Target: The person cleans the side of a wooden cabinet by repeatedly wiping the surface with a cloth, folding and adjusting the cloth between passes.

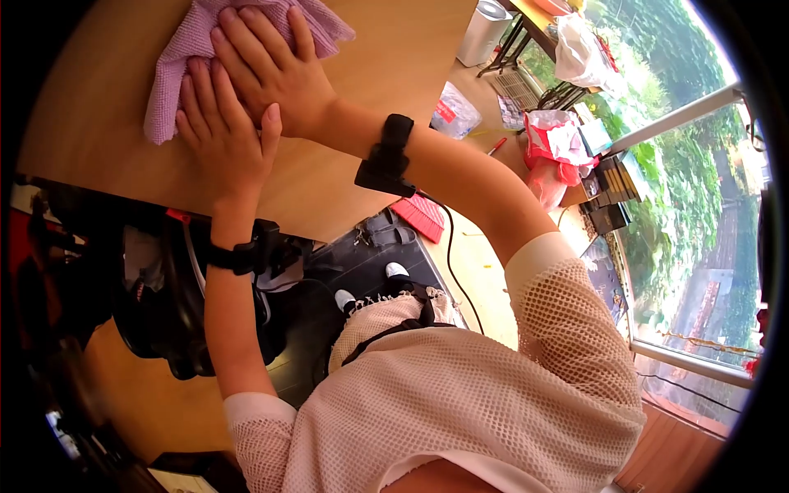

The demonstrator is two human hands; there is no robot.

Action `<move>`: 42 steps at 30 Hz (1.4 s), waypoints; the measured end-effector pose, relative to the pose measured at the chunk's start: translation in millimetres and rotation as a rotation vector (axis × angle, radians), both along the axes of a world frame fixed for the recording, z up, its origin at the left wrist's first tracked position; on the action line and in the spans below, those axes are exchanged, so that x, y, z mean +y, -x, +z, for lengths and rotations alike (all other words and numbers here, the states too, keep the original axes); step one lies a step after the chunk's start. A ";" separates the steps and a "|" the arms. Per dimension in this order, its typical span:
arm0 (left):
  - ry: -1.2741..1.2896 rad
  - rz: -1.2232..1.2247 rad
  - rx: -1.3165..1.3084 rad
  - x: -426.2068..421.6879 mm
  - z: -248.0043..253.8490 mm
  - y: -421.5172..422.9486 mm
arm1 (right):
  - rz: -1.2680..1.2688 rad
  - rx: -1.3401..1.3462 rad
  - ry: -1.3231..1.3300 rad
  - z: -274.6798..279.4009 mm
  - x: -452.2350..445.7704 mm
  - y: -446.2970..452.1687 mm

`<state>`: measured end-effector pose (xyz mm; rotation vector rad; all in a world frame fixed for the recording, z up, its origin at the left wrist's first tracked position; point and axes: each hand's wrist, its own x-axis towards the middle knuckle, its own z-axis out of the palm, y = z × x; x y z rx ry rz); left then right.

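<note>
A lilac cloth [168,78] lies bunched on the wooden table [107,156] at the upper left. My right hand [283,78] rests flat on it, fingers stretched out and a little spread. Beside it and overlapping its edge, my left hand [222,123] lies palm down with fingers extended, its fingertips on the cloth. Neither hand is closed around the fabric. A black band with a small device is strapped to each wrist.
A black chair [160,312] stands under the table's near edge. A red brush head [419,215] and dark slippers [386,230] lie on the floor. Right of the table are plastic bags [456,111], a white bin [483,33], stacked boxes [612,189] and a large window.
</note>
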<state>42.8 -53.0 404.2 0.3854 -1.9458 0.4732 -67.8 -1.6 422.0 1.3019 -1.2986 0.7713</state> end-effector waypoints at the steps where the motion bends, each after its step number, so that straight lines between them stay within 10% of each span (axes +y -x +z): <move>1: -0.029 0.001 -0.022 1.5 -0.9 -1.7 | 0.009 0.000 -0.008 0.7 0.6 -0.6; 11: -0.199 -0.396 -0.008 91.3 7.1 3.2 | -0.092 0.073 0.041 -5.9 -5.1 2.8; 14: -0.235 -0.769 -0.327 144.7 -5.8 13.9 | 0.034 -0.007 0.080 -10.4 -17.3 -0.2; 19: -0.195 -0.959 -0.145 178.6 -25.2 40.0 | 0.543 -0.093 -0.041 -8.6 -16.7 9.0; 42: -0.244 -0.993 -0.222 168.4 -35.5 40.7 | 0.370 -0.068 0.057 -19.2 -45.9 12.7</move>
